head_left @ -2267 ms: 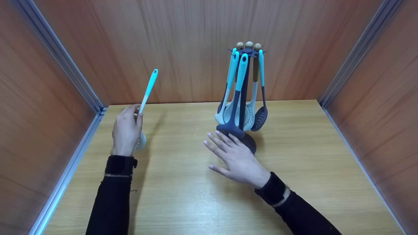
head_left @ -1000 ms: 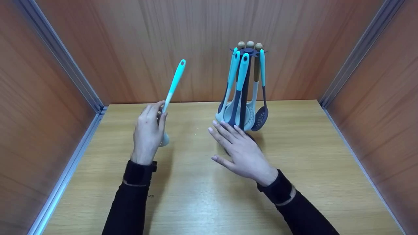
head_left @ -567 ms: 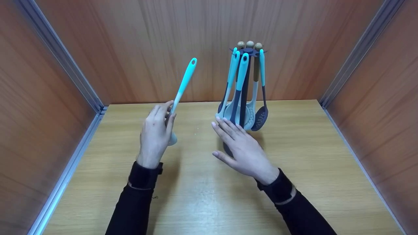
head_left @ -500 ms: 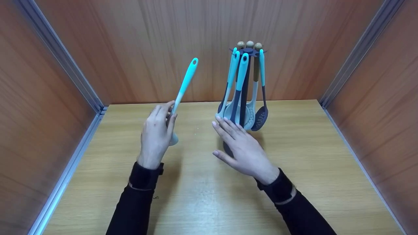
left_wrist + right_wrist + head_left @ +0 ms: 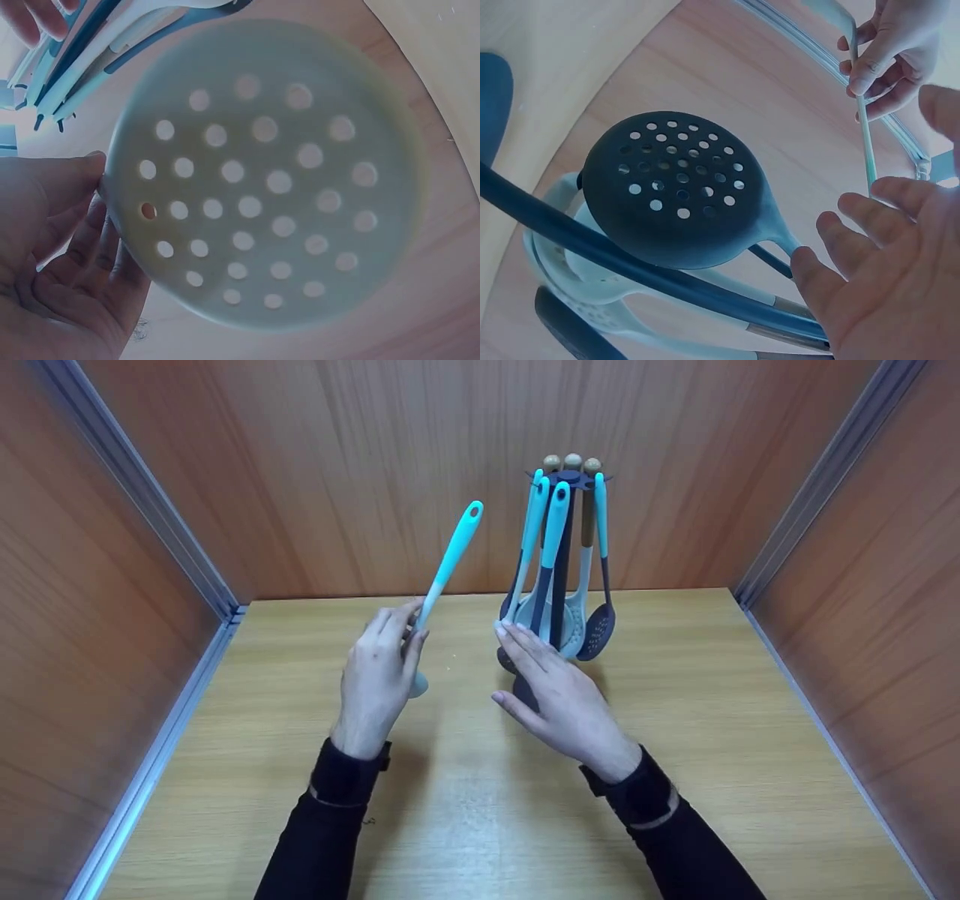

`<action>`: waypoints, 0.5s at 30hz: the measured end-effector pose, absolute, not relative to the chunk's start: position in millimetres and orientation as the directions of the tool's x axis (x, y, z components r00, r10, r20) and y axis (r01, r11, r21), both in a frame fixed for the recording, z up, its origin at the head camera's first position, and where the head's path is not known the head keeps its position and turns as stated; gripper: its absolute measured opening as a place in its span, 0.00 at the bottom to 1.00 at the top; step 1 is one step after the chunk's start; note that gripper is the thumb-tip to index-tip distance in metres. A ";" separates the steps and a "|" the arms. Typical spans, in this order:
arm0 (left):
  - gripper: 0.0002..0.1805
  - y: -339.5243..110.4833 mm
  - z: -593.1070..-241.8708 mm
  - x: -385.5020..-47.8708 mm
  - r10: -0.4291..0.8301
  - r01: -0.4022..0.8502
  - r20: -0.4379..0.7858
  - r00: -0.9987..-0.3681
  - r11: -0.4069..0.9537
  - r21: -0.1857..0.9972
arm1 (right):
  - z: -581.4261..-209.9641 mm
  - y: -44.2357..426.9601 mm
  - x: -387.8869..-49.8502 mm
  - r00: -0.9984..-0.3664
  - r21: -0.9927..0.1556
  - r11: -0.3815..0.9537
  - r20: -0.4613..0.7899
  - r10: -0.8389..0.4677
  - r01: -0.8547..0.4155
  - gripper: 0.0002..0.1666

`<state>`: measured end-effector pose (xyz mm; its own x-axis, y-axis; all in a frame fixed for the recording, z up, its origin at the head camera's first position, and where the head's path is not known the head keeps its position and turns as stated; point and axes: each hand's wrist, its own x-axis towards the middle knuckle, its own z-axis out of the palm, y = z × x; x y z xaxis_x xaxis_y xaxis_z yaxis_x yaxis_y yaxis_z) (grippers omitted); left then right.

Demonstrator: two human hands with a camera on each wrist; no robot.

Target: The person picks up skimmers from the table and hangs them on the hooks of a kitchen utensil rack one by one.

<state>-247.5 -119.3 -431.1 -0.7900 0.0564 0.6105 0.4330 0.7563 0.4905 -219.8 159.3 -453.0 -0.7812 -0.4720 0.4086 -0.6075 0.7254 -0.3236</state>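
Note:
My left hand (image 5: 379,675) pinches the shaft of a skimmer (image 5: 454,556) with a turquoise handle, low near its head, and the handle points up and tilts right. Its pale round head (image 5: 255,172), full of holes, fills the left wrist view. To the right, my right hand (image 5: 559,705) has straight fingers in front of a dark utensil stand (image 5: 562,577). In the right wrist view its fingertips lie beside the neck of a dark skimmer (image 5: 675,191) hanging there; whether they touch cannot be told. The hand hides the stand's base in part.
Several turquoise-handled and wooden-handled utensils hang around the stand, among them another dark skimmer (image 5: 598,631) on its right side. Wooden panels (image 5: 375,472) enclose the light wooden table (image 5: 675,720) at the back and on both sides.
My left hand has carried the skimmer right, towards the stand, and the handle leans further right. My right hand has shifted slightly up along the stand, its fingers closer together.

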 end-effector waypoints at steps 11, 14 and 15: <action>0.24 -106.1 -432.0 -238.5 0.088 0.445 0.592 -0.801 0.749 0.491 | -446.9 157.1 -216.4 -0.823 -0.452 0.699 0.423 -0.379 -0.554 0.45; 0.24 -102.1 -432.1 -235.8 0.101 0.453 0.590 -0.801 0.745 0.489 | -446.6 157.3 -216.4 -0.822 -0.474 0.683 0.436 -0.367 -0.556 0.44; 0.24 -100.7 -432.2 -234.9 0.105 0.457 0.590 -0.800 0.745 0.486 | -446.6 157.5 -216.2 -0.820 -0.480 0.677 0.442 -0.363 -0.558 0.44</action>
